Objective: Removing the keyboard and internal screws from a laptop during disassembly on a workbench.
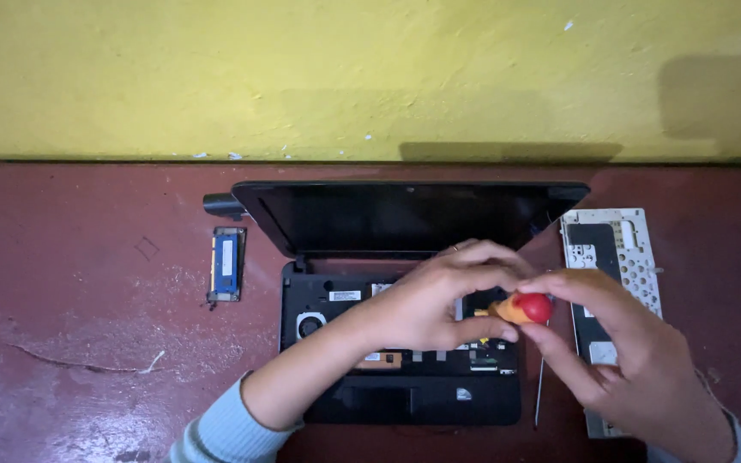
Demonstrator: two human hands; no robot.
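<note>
Right of frame centre, over an opened black laptop (400,360) on a worn reddish bench (87,300), the left hand (435,300) and right hand (619,343) both pinch a screwdriver (521,309) with an orange shaft and glossy red rounded cap, its long axis roughly horizontal.

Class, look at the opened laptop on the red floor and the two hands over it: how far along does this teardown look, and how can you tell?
Done: the keyboard panel lies face down to the right of the laptop, whose internals are exposed; a small blue drive lies to its left. In hand: the left hand and right hand hold a screwdriver with an orange and red handle over the open base. Left: the screen remains attached and the boards seem still in place.
</note>
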